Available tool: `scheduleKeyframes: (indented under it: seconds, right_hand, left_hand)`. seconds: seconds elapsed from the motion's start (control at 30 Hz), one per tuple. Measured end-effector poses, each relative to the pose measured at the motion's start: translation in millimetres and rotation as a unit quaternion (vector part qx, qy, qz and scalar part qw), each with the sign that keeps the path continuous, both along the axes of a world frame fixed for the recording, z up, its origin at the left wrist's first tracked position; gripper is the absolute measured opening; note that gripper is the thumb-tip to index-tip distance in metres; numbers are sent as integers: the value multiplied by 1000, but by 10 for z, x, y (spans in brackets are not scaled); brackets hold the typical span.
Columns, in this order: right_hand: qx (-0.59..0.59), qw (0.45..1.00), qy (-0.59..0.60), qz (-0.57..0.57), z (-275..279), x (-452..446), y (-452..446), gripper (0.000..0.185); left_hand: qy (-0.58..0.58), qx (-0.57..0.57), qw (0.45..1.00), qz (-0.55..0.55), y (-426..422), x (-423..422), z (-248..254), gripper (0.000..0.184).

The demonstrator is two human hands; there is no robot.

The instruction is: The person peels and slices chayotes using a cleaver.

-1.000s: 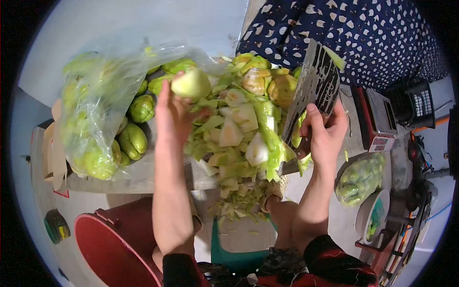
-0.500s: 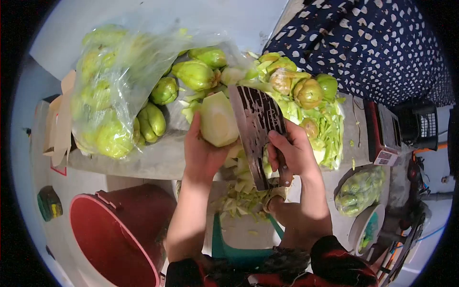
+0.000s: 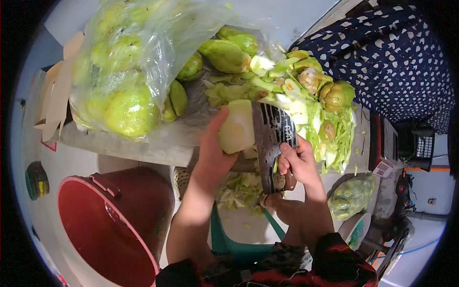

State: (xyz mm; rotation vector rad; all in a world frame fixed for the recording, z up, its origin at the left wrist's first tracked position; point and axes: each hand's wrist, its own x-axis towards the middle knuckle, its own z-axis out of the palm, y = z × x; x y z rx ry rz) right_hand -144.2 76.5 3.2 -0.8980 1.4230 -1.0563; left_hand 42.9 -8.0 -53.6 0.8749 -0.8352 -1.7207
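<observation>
A pale, peeled chayote point(image 3: 237, 126) rests in my left hand point(image 3: 213, 149), whose fingers are wrapped round its left and lower side. My right hand point(image 3: 301, 165) grips the wooden handle of a cleaver point(image 3: 268, 138), with the thumb against the wet, dark blade. The blade stands close along the chayote's right side; whether it touches is hard to tell. Behind my hands lie green peelings point(image 3: 227, 91), unpeeled chayotes point(image 3: 224, 55) and a heap of cut strips point(image 3: 330, 143).
On the left, a clear plastic bag point(image 3: 129, 103) full of chayotes lies on the grey ledge point(image 3: 129, 148). A red bucket point(image 3: 143, 201) stands below it. Peelings point(image 3: 241, 191) cover the floor by my feet. At right are another chayote bag point(image 3: 353, 196) and dark patterned cloth point(image 3: 377, 57).
The view has shifted, with the big plastic bag looking larger. My hands, the chayote and the cleaver appear a little farther right and lower. Both grips stay the same.
</observation>
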Motion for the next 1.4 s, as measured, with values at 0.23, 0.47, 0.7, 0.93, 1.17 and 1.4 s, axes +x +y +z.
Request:
scheduleKeyframes:
  seconds: [0.23, 0.47, 0.7, 0.93, 1.17, 1.4]
  right_hand:
    - [-18, 999, 33, -11, -12, 9, 137, 19]
    - [-7, 997, 71, -13, 120, -60, 174, 17]
    - [-6, 998, 69, -1, 89, -118, 236, 17]
    - [5, 999, 43, -19, 76, -50, 203, 21]
    - [-31, 999, -10, -44, -9, 20, 202, 24]
    - [-24, 998, -36, -39, -20, 3, 210, 24]
  left_hand:
    - [201, 300, 932, -3, -82, -108, 344, 38]
    - [207, 281, 937, -21, -47, -172, 430, 38]
    - [240, 259, 935, -14, -62, -171, 344, 38]
    - [233, 240, 941, -45, 2, -207, 344, 35]
    - [293, 242, 925, -24, 143, -368, 294, 35]
    - [259, 249, 932, -46, 156, -425, 305, 34]
